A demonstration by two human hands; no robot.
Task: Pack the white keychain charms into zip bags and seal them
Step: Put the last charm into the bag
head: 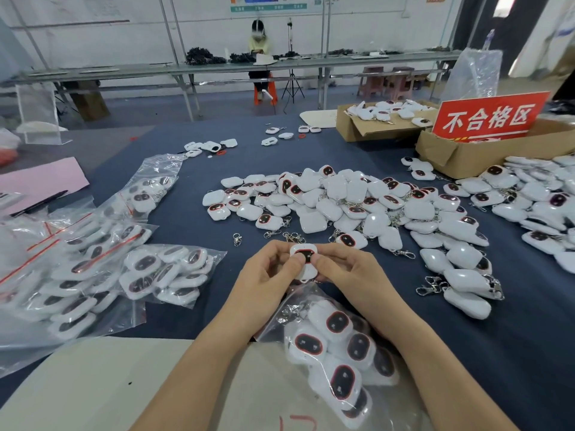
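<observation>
Head view: at lower centre, left hand [267, 272] and right hand [345, 269] pinch one white charm [303, 259] above an open, part-filled zip bag [329, 343].

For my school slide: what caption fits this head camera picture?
Both hands, left and right, hold one white charm above a part-filled zip bag.

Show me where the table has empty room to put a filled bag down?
Bare blue cloth lies between the sealed bags and the loose charm pile. More sits between the small far charm clusters and that pile. The right side is crowded with charms.
</observation>
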